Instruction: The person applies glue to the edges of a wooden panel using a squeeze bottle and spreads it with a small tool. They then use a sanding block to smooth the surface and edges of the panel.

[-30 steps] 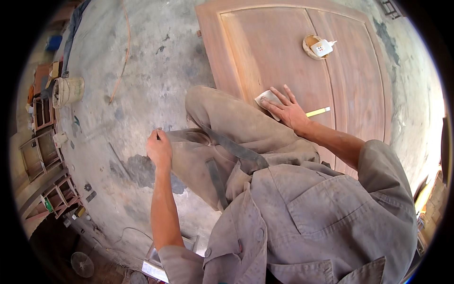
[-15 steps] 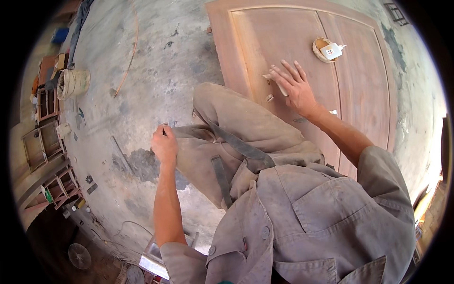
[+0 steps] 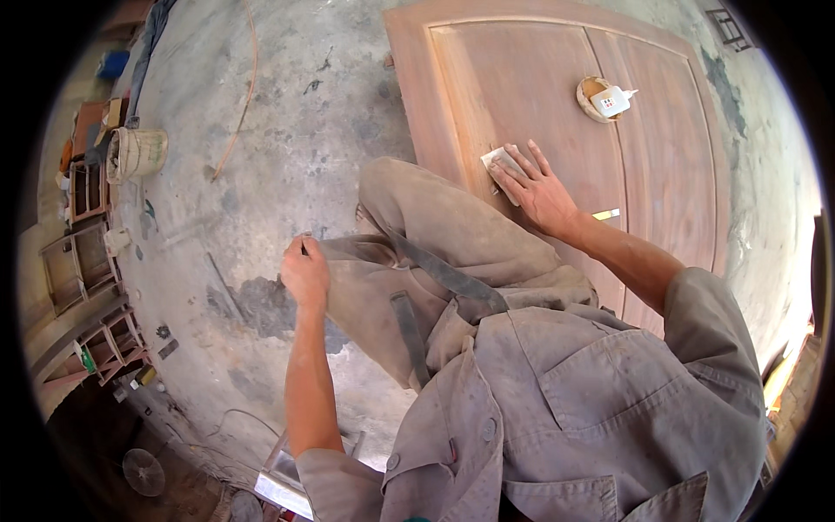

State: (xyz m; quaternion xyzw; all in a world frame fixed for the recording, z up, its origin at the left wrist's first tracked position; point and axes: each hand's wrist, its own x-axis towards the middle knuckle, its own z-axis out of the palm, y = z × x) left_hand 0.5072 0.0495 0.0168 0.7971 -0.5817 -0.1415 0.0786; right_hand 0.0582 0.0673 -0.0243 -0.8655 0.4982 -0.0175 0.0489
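Note:
My right hand lies with fingers stretched over a pale, folded piece of sandpaper, pressing it on the reddish-brown wooden door panel, near the left frame edge. A white squeeze bottle rests in a small round bowl farther up the panel. By my right forearm lies a short yellow and white strip. My left hand is closed beside my knee, above the floor; a dark spot shows between thumb and fingers, and what it holds, if anything, is unclear.
The door lies flat on the stained concrete floor. At the left stand a pale bucket and several wooden frames. A thin orange hose runs along the floor. A round fan-like guard shows at lower left.
My right hand has moved down toward me across the panel with the sandpaper, showing more of the sheet. More of the yellow strip shows by my forearm. My left hand has barely moved.

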